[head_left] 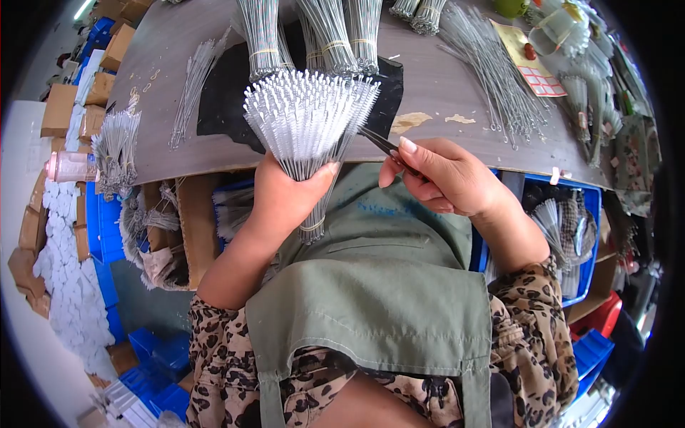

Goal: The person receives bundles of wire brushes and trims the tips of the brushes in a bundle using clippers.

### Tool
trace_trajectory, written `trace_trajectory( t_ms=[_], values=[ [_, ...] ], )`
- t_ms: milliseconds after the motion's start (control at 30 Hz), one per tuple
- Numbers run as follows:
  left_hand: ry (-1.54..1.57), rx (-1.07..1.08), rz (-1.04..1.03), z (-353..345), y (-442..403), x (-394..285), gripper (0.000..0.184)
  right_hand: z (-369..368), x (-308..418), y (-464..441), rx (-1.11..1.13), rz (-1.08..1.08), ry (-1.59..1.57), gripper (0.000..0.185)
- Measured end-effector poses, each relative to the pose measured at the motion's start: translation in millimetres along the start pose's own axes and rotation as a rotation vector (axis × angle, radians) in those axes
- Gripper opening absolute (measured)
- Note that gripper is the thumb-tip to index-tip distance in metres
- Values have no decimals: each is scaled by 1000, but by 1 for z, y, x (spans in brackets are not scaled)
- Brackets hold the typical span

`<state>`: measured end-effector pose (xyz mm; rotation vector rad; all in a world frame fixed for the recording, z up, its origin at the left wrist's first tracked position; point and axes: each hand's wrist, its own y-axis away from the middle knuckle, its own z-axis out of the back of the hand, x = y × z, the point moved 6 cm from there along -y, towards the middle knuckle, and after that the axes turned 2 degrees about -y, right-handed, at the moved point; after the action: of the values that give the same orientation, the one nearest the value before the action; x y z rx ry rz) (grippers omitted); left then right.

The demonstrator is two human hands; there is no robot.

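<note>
My left hand (289, 191) is wrapped round a thick bundle of wire brushes (303, 118), their white bristle heads fanned upward and their wire stems pointing down at my lap. A rubber band (312, 227) circles the stems near the lower end. In my right hand (457, 175) is a pair of dark tweezers (378, 141), pinched between thumb and fingers. The tweezer tips reach the right side of the bundle, by some brushes that stand slightly apart; whether they grip one is too small to tell.
Banded wire bundles (328, 43) stand on a black sheet (221, 96) on the table (428, 71). Loose wires (492, 78) lie to the right, near a yellow card (524, 53). A blue bin (592, 242) with brushes sits below right; cartons (61, 110) stand at left.
</note>
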<state>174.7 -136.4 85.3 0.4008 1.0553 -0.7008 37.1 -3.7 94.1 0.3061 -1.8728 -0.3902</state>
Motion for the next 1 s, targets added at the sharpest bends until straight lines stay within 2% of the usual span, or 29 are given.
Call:
trace_trajectory(
  t_ms=[67, 167, 367, 467, 567, 667, 767, 1000],
  values=[
    [18, -1, 11, 0, 0, 3, 32, -1, 0, 1, 5, -1, 0, 50],
    [9, 11, -35, -2, 0, 0, 22, 0, 0, 0, 10, -5, 8, 50],
    [9, 21, -54, -2, 0, -5, 23, 0, 3, -2, 0, 11, 34, 49],
    [66, 20, 17, -2, 1, 3, 30, -1, 3, -2, 4, 10, 36, 49],
    [1, 9, -106, -2, 1, -8, 26, 1, 5, -3, -17, 35, 127, 48],
    [20, 21, -81, -2, 1, -5, 26, 3, 11, -4, -71, 133, 318, 46],
    [69, 24, 32, -3, 0, 5, 31, 4, 13, -5, -106, 200, 416, 44],
    [64, 20, 46, -4, -1, 8, 32, 6, 23, -4, -158, 327, 671, 38]
  ],
)
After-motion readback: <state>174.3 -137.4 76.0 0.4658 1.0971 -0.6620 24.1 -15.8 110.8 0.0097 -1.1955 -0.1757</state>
